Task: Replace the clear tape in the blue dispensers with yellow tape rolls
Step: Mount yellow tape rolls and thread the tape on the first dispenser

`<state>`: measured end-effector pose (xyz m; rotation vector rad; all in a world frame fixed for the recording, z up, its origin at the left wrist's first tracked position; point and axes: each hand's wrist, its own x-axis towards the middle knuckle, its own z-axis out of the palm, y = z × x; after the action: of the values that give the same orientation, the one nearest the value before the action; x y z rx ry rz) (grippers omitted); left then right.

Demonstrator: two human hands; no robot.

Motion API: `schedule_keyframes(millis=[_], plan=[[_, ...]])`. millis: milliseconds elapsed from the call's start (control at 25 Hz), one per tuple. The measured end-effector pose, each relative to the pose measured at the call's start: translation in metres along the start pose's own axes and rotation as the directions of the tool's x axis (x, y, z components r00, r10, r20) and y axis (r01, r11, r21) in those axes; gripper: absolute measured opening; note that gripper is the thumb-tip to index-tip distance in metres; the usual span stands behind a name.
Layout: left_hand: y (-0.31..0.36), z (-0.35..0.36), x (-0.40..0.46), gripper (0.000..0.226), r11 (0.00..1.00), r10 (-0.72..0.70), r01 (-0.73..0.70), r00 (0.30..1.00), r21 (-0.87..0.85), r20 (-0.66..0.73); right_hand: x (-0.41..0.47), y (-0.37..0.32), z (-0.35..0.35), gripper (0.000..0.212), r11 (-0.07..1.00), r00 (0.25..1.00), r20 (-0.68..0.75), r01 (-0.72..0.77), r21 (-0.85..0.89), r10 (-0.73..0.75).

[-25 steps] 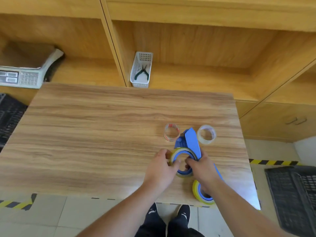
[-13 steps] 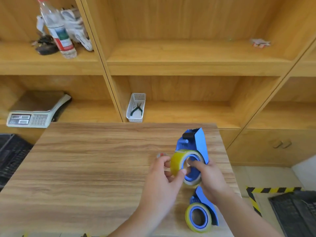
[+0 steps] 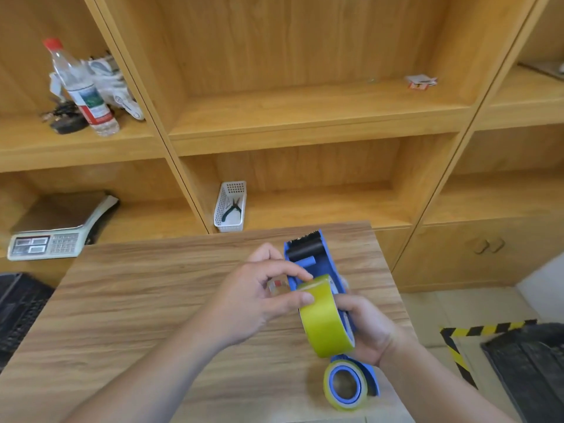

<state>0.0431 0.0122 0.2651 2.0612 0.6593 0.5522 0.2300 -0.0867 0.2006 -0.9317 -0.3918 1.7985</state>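
Note:
I hold a blue tape dispenser (image 3: 317, 264) lifted above the wooden table (image 3: 146, 294), its black roller pointing away from me. A yellow tape roll (image 3: 325, 322) sits on its hub. My right hand (image 3: 369, 328) grips the dispenser from below and the right. My left hand (image 3: 259, 297) pinches the top edge of the yellow roll with thumb and forefinger. A second blue dispenser (image 3: 351, 381) with a yellow roll lies on the table near its front right corner. A clear tape roll (image 3: 278, 285) shows partly behind my left fingers.
Wooden shelves stand behind the table. A white basket (image 3: 230, 206) with pliers, a weighing scale (image 3: 52, 239) and a water bottle (image 3: 82, 90) sit on them. Black crates (image 3: 531, 370) lie on the floor at both sides, by yellow-black floor tape.
Both hands have lifted the dispenser with its yellow roll off the table and turned it edge-on. The camera has tilted up, showing more shelves.

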Motion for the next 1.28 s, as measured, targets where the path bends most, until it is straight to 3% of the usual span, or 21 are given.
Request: schedule_keyframes(millis=[240, 440, 600, 760, 960, 1160, 1280], plan=[[0.013, -0.008, 0.008, 0.013, 0.983, 0.038, -0.052, 0.996, 0.174, 0.080, -0.006, 0.001, -0.002, 0.037, 1.000, 0.991, 0.134, -0.016, -0.003, 0.016], [0.033, -0.018, 0.019, 0.010, 0.893, 0.132, -0.230, 0.956, 0.388, 0.263, -0.008, 0.007, 0.000, 0.029, 0.985, 0.976, 0.137, -0.167, -0.042, 0.171], [0.043, -0.022, 0.041, 0.008, 0.870, 0.092, -0.258, 0.922, 0.420, 0.377, -0.008, 0.013, 0.004, 0.053, 0.954, 0.945, 0.136, -0.285, -0.096, 0.297], [0.046, -0.015, 0.062, 0.008, 0.894, 0.051, -0.228, 0.908, 0.386, 0.417, -0.011, 0.008, 0.003, 0.057, 0.959, 0.947, 0.163, -0.262, -0.106, 0.277], [0.038, -0.012, 0.079, 0.006, 0.935, 0.064, -0.176, 0.938, 0.309, 0.341, -0.013, 0.005, -0.004, 0.044, 0.980, 0.967, 0.154, -0.197, -0.040, 0.201], [0.028, -0.010, 0.076, 0.005, 0.987, 0.079, -0.102, 0.981, 0.126, 0.176, -0.012, 0.004, -0.004, 0.025, 0.993, 0.982, 0.154, -0.113, 0.044, 0.105], [0.022, -0.020, 0.075, 0.003, 0.994, 0.029, -0.035, 0.998, 0.104, 0.064, -0.012, 0.001, -0.008, 0.021, 0.996, 0.988, 0.142, -0.074, 0.046, 0.067]])
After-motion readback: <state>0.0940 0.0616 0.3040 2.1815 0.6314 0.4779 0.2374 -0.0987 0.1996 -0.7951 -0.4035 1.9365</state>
